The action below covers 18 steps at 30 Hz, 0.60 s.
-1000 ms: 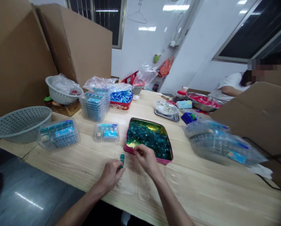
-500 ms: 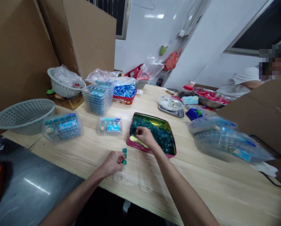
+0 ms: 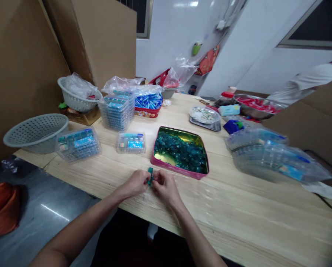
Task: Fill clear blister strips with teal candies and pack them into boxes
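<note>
Low over the near side of the table, my two hands meet at a short row of small teal see-through pieces (image 3: 150, 170). My left hand (image 3: 138, 182) pinches one teal piece from the left. From the right, my right hand (image 3: 166, 185) has its thumb and fingers pressed together against the same row; what they hold is partly hidden. Under both hands lies a clear plastic tray (image 3: 145, 197), hard to make out against the wood. Just beyond my right hand, a pink-rimmed tin (image 3: 179, 171) with a gold inside holds a heap of similar teal pieces (image 3: 182, 150).
Filled clear packs (image 3: 131, 144) stand left of the tin, with stacked ones (image 3: 118, 111) behind. A grey basket (image 3: 35, 128) sits at the left edge. More clear packs (image 3: 268, 152) lie to the right. A red tub (image 3: 147, 111) holds blue pieces. A person's white sleeve (image 3: 302, 83) shows far right.
My right hand has come out of the tin and down to the teal row beside my left hand. The left hand stays at the row. The view has shifted slightly.
</note>
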Motion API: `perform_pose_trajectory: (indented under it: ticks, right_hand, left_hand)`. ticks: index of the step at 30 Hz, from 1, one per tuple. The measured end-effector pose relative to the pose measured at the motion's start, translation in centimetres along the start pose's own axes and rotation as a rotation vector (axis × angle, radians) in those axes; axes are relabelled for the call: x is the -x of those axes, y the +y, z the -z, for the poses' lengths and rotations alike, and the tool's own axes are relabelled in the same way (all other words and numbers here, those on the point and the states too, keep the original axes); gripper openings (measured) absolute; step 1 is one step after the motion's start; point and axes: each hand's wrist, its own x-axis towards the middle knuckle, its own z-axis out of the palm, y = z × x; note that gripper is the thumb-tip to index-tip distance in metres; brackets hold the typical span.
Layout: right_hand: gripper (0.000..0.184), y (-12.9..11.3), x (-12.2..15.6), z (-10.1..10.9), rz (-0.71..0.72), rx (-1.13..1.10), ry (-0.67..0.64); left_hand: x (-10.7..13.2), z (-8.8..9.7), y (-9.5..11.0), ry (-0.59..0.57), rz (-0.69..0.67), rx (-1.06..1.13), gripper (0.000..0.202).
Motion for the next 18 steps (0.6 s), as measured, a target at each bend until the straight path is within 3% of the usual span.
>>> perform_pose_trajectory:
  ticks: [7, 12, 14, 18]
  right_hand:
    - [0.008, 0.8, 0.0, -1.2, -0.031, 0.11, 0.031]
    - [0.012, 0.3, 0.3, -0.3, -0.128, -0.205, -0.028]
    - [0.019, -0.1, 0.6, 0.2, -0.181, -0.376, -0.056]
    - [0.025, -1.1, 1.2, 0.6, -0.209, -0.537, -0.074]
  left_hand:
    - [-0.5, -0.3, -0.8, -0.017, 0.085, 0.082, 0.018]
    - [-0.1, 0.2, -1.1, -0.076, 0.123, 0.217, 0.025]
    - [0.5, 0.5, -0.8, -0.028, 0.16, 0.32, 0.024]
    - [1.5, 0.6, 0.4, 0.19, 0.154, 0.49, 0.015]
